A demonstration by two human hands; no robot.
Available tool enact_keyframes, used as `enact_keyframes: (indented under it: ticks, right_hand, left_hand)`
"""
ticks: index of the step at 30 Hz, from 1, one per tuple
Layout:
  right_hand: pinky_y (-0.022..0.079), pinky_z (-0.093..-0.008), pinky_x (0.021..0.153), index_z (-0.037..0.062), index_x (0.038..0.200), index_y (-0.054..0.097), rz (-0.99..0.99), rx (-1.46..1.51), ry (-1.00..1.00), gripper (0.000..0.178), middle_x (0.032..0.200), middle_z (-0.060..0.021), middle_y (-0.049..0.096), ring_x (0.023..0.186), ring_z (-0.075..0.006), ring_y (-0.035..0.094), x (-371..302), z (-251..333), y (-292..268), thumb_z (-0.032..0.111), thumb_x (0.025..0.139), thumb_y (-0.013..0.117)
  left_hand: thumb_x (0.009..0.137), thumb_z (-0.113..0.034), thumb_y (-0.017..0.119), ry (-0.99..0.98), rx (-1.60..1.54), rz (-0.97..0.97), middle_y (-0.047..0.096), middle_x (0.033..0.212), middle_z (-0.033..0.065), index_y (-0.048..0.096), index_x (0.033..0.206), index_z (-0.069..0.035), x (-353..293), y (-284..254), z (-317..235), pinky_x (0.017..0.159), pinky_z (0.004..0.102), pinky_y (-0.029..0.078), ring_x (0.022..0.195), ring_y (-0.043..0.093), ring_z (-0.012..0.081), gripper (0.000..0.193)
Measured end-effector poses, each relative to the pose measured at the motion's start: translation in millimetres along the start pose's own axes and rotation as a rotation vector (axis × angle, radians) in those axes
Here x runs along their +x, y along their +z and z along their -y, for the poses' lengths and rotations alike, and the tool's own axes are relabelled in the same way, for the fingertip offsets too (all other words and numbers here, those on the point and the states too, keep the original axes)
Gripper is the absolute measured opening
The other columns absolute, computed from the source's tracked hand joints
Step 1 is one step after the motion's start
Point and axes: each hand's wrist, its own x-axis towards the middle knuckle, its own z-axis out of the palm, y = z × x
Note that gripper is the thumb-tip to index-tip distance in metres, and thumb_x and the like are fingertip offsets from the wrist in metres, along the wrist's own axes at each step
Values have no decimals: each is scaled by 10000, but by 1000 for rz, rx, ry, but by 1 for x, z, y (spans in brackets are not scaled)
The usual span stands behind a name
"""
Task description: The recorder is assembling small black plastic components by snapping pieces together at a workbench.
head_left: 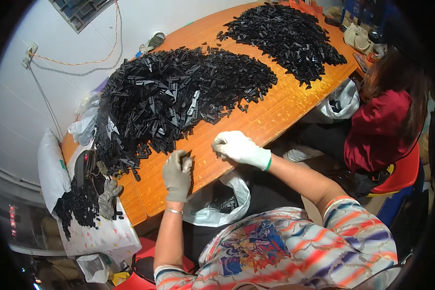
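My left hand point(177, 177), in a grey glove, is raised over the near edge of the wooden table point(210, 164). Its fingers are curled together, and whatever may be in them is too small to make out. Just to its right, my right hand point(240, 148) wears a white glove and is closed in a pinch over the tabletop; its fingertips hide anything between them. The hands are apart. Beyond them lies a large heap of small black plastic pieces point(174, 96), some long and pointed. Below the table edge, a white bag point(241, 203) holds more black pieces.
A second black heap point(285, 38) covers the far table. At right sits a person in a red top point(379, 130), beside another white bag point(349, 104). A grey glove point(108, 198) and loose black bits point(84, 203) lie on the left side surface, near a white sack point(52, 166).
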Motion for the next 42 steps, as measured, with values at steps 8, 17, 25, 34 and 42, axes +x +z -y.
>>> enact_keyframes:
  ticks: [8,17,25,34,42]
  right_hand:
    - [482,-252,612,15,877,595,27,57,-151,128,814,-64,667,673,-107,592,-26,-4,24,142,891,602]
    - [506,-233,685,-21,1119,625,-9,234,-166,254,931,-61,675,738,-79,601,-29,29,66,143,926,604]
    - [516,-236,691,-54,1163,582,10,275,-181,295,900,-87,673,757,-92,622,-31,32,76,128,932,592]
    - [522,-256,678,-49,1079,615,-20,72,-357,214,888,-95,679,719,-104,634,-12,-7,78,97,925,586]
    - [514,-419,817,53,1080,603,-49,-246,-490,248,1014,-177,631,936,-368,630,-25,-11,79,214,900,547]
  left_hand:
    - [945,-198,614,-623,-1408,-85,527,862,14,508,1185,15,-39,-8,-37,618,214,438,673,499,87,337]
    - [1009,-293,497,-662,-1715,22,527,868,-29,548,1165,-80,-57,-30,-59,615,140,431,727,496,34,269]
    - [1021,-220,463,-671,-1599,-52,513,862,-28,505,1196,-81,-58,-27,-69,580,142,419,730,487,29,227]
    - [1019,-185,454,-729,-1261,-62,505,764,-5,489,1202,-34,-56,-17,-73,496,160,360,598,436,31,240]
    - [1017,-231,469,-737,-1005,-26,436,716,-76,552,1125,-36,-67,-23,-77,496,169,287,576,364,10,238]
